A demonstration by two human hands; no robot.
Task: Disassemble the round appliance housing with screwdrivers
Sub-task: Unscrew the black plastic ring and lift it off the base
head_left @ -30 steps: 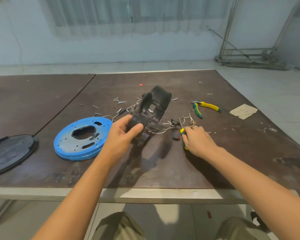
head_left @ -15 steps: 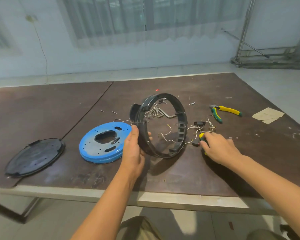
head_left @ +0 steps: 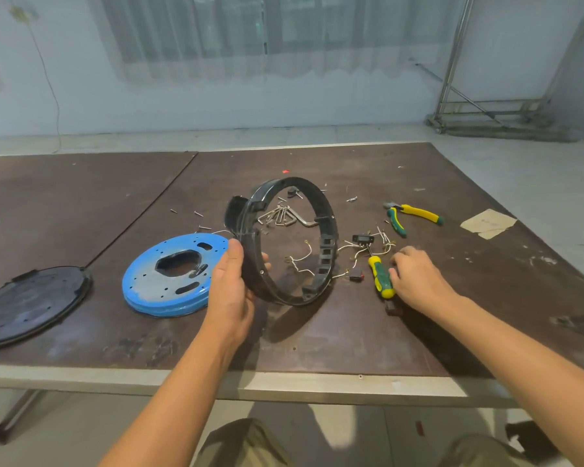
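1. Dark brown worktable (head_left: 351, 332), scuffed, set before a curtained window.
2. Black ring housing (head_left: 327, 237): held upright on edge at the table's middle, lower rim at the tabletop.
3. Left hand (head_left: 231, 291): clamped on the ring's near-left rim, thumb outside, fingers curled inside.
4. Right hand (head_left: 418, 278): fingers bent, tips touching the handle of the green-yellow screwdriver (head_left: 381, 276), which lies just right of the ring; a firm grip cannot be confirmed.
5. Blue disc (head_left: 155, 284): laid flat, left of the ring.
6. Black lid (head_left: 27, 305): placed at the far left.
7. Pliers (head_left: 415, 214), hex keys (head_left: 280, 215), loose wires (head_left: 351, 246): scattered behind.
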